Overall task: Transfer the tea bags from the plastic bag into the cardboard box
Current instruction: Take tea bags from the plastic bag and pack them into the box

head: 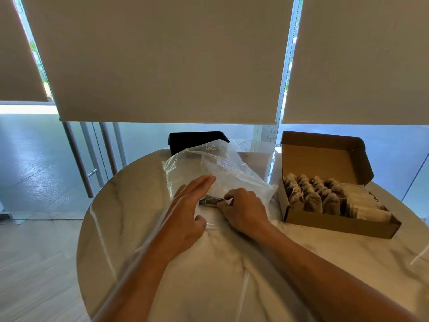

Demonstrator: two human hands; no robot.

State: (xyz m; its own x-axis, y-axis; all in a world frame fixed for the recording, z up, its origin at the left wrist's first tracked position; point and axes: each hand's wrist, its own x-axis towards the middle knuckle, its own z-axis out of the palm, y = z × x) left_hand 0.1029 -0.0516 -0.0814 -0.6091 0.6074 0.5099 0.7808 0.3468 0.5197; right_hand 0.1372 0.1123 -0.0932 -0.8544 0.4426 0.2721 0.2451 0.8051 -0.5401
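A crumpled clear plastic bag (222, 168) lies in the middle of the round marble table (130, 205). My left hand (188, 205) rests flat on the bag's near end, fingers straight. My right hand (243, 210) sits beside it with fingers curled, pinching a small dark tea bag tag (209, 202) at the bag's mouth. To the right stands an open cardboard box (329, 226) holding rows of brown tea bags (313, 194) and several paler paper-wrapped ones (366, 205).
A black box (197, 140) stands behind the plastic bag at the table's far edge. Roller blinds hang over the windows beyond. The table edge curves away on the left, with wooden floor (34, 263) below.
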